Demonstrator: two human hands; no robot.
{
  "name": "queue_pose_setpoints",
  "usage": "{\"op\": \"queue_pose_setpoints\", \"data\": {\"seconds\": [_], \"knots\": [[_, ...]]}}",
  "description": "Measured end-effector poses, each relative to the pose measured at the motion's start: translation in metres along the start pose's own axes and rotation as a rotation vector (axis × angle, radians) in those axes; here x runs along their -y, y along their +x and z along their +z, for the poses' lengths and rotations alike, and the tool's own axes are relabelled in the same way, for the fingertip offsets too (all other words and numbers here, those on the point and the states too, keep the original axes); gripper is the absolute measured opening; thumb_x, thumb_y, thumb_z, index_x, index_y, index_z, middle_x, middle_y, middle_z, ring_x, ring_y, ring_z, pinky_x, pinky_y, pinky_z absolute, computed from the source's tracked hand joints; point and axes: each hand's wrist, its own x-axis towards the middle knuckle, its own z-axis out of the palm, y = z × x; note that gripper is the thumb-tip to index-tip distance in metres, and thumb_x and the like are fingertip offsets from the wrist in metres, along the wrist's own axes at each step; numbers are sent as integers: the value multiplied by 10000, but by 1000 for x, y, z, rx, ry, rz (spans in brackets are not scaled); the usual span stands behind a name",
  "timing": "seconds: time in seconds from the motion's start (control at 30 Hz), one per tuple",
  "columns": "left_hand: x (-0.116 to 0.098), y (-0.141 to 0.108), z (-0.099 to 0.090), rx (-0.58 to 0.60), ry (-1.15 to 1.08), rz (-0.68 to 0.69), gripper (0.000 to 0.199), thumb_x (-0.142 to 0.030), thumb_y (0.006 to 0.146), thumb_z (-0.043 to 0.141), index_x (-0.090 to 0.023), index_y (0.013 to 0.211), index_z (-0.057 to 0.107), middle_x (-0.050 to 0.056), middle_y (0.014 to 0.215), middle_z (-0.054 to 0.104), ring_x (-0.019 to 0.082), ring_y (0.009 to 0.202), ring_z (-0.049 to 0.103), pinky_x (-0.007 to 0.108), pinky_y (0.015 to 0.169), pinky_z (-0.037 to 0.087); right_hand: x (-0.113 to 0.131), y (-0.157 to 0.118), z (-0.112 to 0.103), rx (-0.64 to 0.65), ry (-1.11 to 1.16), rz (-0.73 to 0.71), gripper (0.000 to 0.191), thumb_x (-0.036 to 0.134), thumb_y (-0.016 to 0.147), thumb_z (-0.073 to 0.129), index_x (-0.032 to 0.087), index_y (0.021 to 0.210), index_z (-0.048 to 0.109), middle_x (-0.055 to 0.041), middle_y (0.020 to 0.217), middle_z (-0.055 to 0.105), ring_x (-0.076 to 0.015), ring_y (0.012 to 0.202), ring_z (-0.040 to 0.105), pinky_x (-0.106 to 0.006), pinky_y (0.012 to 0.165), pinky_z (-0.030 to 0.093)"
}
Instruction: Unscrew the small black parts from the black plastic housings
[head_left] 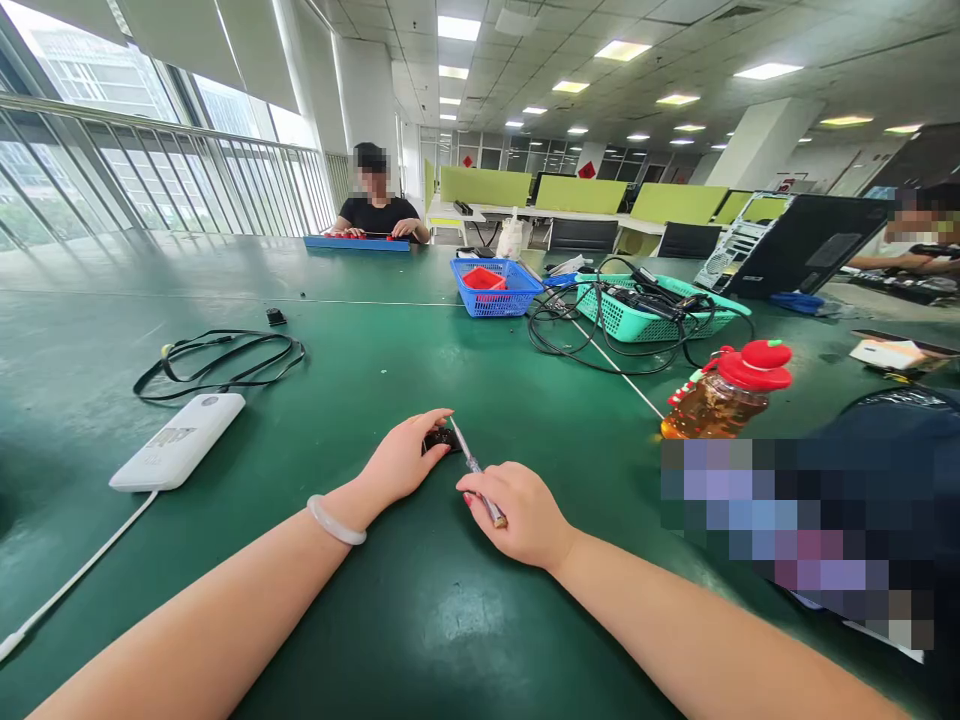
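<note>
A small black part [442, 438] lies on the green table, gripped between the thumb and fingers of my left hand [405, 455]. What kind of part it is, I cannot make out. My right hand [517, 510] is closed around the handle of a screwdriver [468, 456] with a thin metal shaft. The shaft slants up and to the left, and its tip is at the right side of the black part, close to my left fingertips. From this angle I cannot tell whether the tip touches the part.
A white power bank [180, 440] with cables lies left, near another small black piece [276, 317]. Ahead stand a blue basket [495, 300] and a teal basket [622, 322] with black cables. A red-capped bottle [720, 395] is at right. A person [381, 210] sits across.
</note>
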Motion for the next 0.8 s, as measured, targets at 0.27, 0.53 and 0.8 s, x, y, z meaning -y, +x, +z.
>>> {"op": "queue_pose_setpoints", "data": {"seconds": [0.27,0.53,0.8], "knots": [[6,0,0,-1,26,-10,494,-229,837,600,-226,1328,540,64,1159,698,235,1069,637,409,987,501,7,1,-1,-5,-41,-116,189,200,914,500,202,1005,665,-24,773,672,-146,650,550,-315,699,399],[2,-1,-1,-9,87,-13,477,-270,841,608,-233,1315,571,76,1122,695,257,1108,612,422,1004,487,7,0,-12,-18,-48,-146,176,248,911,512,217,801,646,18,659,602,-121,603,498,-388,934,378],[2,-1,-3,20,114,0,400,-296,857,589,-243,1251,640,77,1137,694,261,1126,594,413,1004,486,-2,1,-11,66,-14,-91,244,298,928,514,213,730,629,32,600,582,-113,574,485,-384,961,357]]}}
